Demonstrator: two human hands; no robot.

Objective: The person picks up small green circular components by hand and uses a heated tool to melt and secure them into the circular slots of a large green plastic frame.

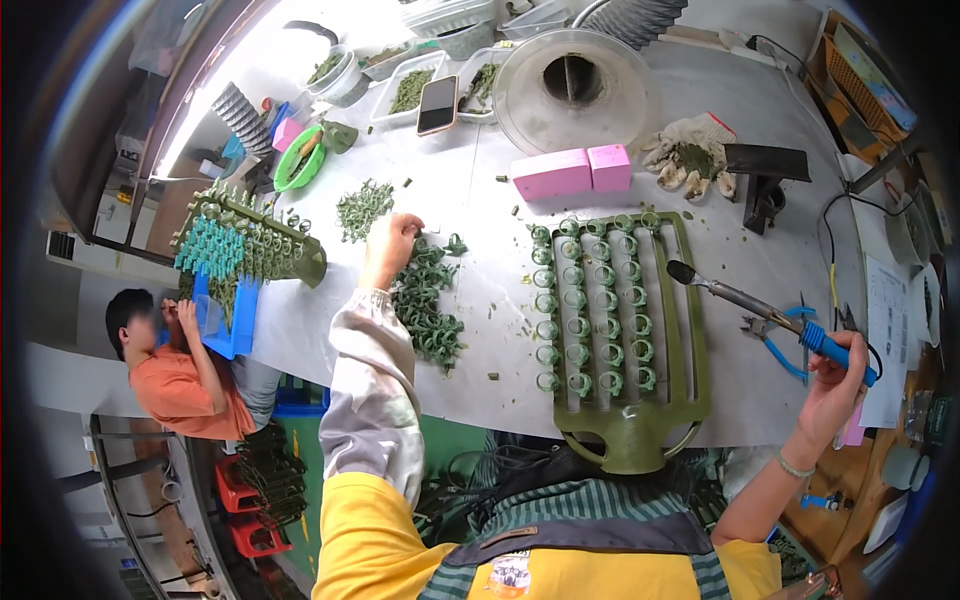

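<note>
While a blue-handled tool [745, 301] is gripped in the right hand [840, 385], its dark, spoon-shaped tip is held over the right side of an olive-green rack [698, 345]; whether the rack is touched cannot be told. Green rings [613, 352] are arranged in columns along the rack's left and middle bars. The fingers of the left hand [392, 245] are drawn together at the far edge of a heap of curled green pieces [430, 312]; whether one is pinched there cannot be made out. Just beyond, a smaller heap of paler pieces [365, 208] is seen on the white tabletop [510, 400]. Beyond the rack, two pink blocks [552, 175], a soiled glove [690, 155] and a black stand [765, 162] are set out. At far left, a co-worker in orange [185, 390] is pictured beside a blue bin [240, 325].
</note>
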